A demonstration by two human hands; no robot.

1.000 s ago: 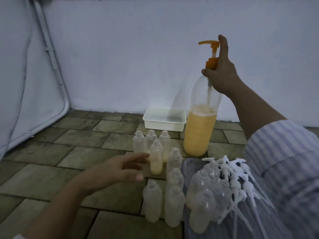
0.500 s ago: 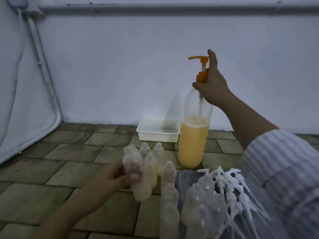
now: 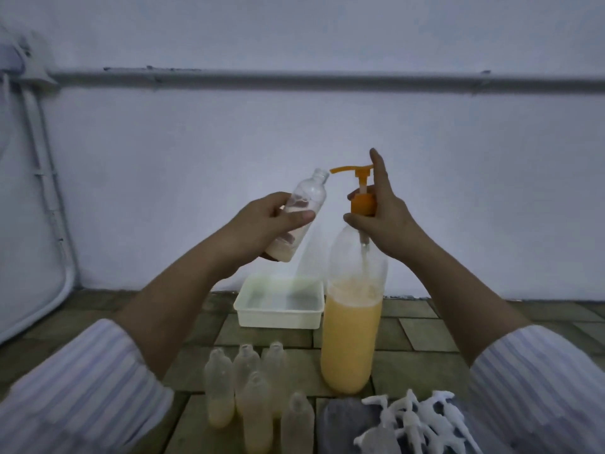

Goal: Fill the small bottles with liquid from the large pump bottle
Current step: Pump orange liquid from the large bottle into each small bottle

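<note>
Left hand (image 3: 262, 221) grips a small clear plastic bottle (image 3: 299, 217) mid-body, tilted, mouth just beside the orange spout — light, squashy, likely slick. Right hand (image 3: 376, 217) clasps the tall orange-filled pump bottle (image 3: 352, 329) at its collar.

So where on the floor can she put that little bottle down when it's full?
Bare tiles lie right of the large pump bottle, up to the striped sleeve. More bare floor is left of the standing small bottles. It is crowded between those bottles, the white tray and the pile of spray tops.
</note>
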